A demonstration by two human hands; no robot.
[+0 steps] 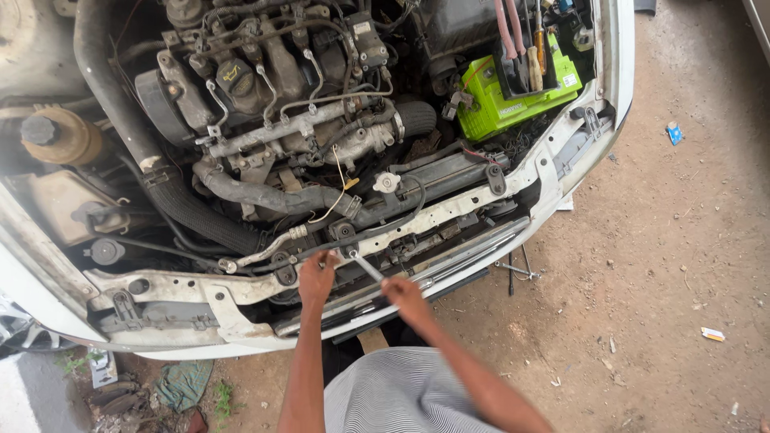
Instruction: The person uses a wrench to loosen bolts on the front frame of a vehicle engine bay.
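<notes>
I look down into an open car engine bay (281,120) with the front bumper taken off. My right hand (405,295) grips the handle of a metal wrench (367,267) whose head sits on a bolt on the white front crossmember (449,210). My left hand (317,274) rests on the crossmember right beside the wrench head, fingers curled near the bolt. A black radiator hose (265,196) and a round radiator cap (387,182) lie just behind my hands.
A bright green battery (513,100) carries a black tray of tools at the far right of the bay. A yellowish fluid reservoir (60,136) sits at the left. Dirt ground with scraps of litter spreads to the right. A green rag (184,383) lies under the car's front.
</notes>
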